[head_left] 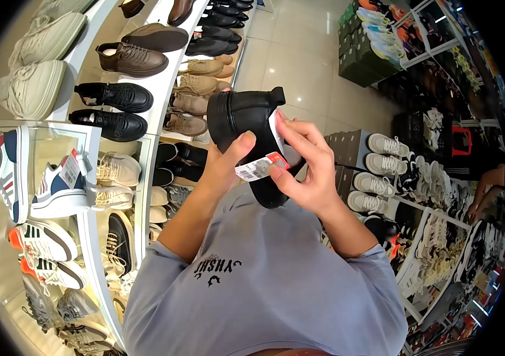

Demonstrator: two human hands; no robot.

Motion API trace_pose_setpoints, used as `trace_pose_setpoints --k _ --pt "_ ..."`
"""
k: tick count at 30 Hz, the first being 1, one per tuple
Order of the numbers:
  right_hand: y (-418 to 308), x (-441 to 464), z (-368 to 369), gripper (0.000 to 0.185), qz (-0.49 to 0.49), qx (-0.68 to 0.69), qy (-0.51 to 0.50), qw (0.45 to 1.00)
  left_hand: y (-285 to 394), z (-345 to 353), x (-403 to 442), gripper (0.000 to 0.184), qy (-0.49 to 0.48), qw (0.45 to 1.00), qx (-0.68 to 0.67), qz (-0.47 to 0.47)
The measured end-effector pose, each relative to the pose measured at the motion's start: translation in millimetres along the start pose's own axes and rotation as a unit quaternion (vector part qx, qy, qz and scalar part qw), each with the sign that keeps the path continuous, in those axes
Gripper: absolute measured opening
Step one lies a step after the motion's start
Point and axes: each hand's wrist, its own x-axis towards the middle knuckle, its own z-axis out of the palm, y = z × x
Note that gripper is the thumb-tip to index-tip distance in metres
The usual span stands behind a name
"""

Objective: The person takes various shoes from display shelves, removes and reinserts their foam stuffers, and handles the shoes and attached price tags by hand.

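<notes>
A black ankle-high shoe (pixel 251 121) is held in mid-air in front of the wearer's grey-blue T-shirt (pixel 282 273). Beyond it, an aisle of pale, glossy tiled floor (pixel 291 50) gives open room straight ahead. On the left, the edge of white shelving (pixel 89 50) bounds the space, with a display case (pixel 89 142) of clear panels nearer the wearer. On the right, stacked green shoeboxes (pixel 359 53) edge the aisle farther off, and grey shoeboxes (pixel 347 145) stand nearer, close to the right arm.

The shoe's long axis runs roughly along the line of sight from chest to aisle: heel away, rounded toe toward the wearer. It lies on its side, sole to the left, opening to the right, with a small pull tab (pixel 278 96) at the far end. The upper is smooth, with a soft leather-like sheen and visible seams; the sole is thick and ridged along its edge.

The left hand (pixel 224 165) has its grip clamped around the shoe, thumb on the side, fingers behind the sole. The right hand (pixel 314 172) has fingertips at something white by the opening and its thumb on a flat white-and-red price tag (pixel 247 169); I cannot tell whether that grip pinches the tag.

Laced brown leather shoes (pixel 134 59) and black lace-up shoes (pixel 113 97) sit on the left shelving; white sneakers (pixel 387 163) stand in rows at right. Another person's arm (pixel 489 187) shows at the far right.
</notes>
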Motion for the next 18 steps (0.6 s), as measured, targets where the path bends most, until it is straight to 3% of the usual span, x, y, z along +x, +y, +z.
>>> trace_pose_setpoints --k 2,4,6,9,14,18 --pt "14.8 19.7 -17.9 0.057 0.015 0.04 0.011 0.999 -8.1 10.6 29.4 0.061 0.008 0.999 0.03 0.031" --pt "31.6 42.3 -42.1 0.052 0.012 -0.042 0.001 0.999 -17.2 11.0 63.9 0.076 -0.012 0.999 0.041 0.009" --pt "47.0 67.2 -70.0 0.047 -0.012 -0.155 -0.014 0.988 -23.9 30.9 94.6 0.083 0.046 0.997 0.029 0.058" --pt "58.0 92.9 -89.5 0.042 0.047 -0.146 0.045 0.987 -45.0 43.3 147.1 0.094 0.05 0.988 0.08 0.123" --pt "87.2 140.2 -135.8 0.045 0.093 -0.14 0.001 0.986 -68.3 69.6 219.9 0.097 0.092 0.973 0.115 0.178" --pt "119.4 176.6 -158.1 0.034 0.109 -0.129 -0.051 0.984 -80.7 69.8 259.1 0.096 0.128 0.967 0.123 0.185"
